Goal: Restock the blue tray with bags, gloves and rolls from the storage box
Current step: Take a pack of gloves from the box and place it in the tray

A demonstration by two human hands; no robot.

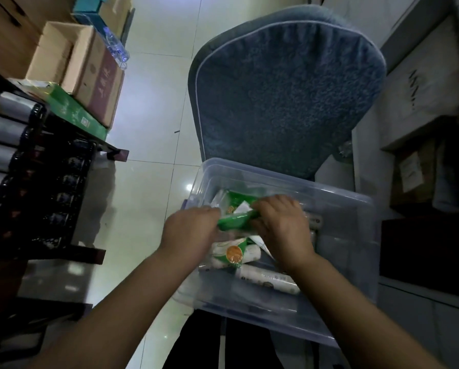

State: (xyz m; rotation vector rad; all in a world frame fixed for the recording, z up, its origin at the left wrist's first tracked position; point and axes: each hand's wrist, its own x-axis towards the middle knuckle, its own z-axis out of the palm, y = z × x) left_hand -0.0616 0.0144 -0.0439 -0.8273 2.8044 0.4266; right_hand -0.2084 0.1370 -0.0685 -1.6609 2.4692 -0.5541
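A clear plastic storage box [337, 206] sits in front of me at the foot of a blue padded chair. Both hands reach into it. My left hand [189, 230] and my right hand [281, 222] grip the two ends of a green plastic packet [236, 221] and hold it above the box's contents. Below it lie a white pack with a green and orange label [233, 253] and a white roll [265, 278]. A second green packet [235, 202] lies behind the held one. No blue tray is in view.
The blue chair [284, 83] stands behind the box. A dark rack [36, 182] with white rolls and dark bottles fills the left side. Cardboard boxes [84, 70] and a green box [71, 107] rest on top of it. Cabinets with boxes line the right.
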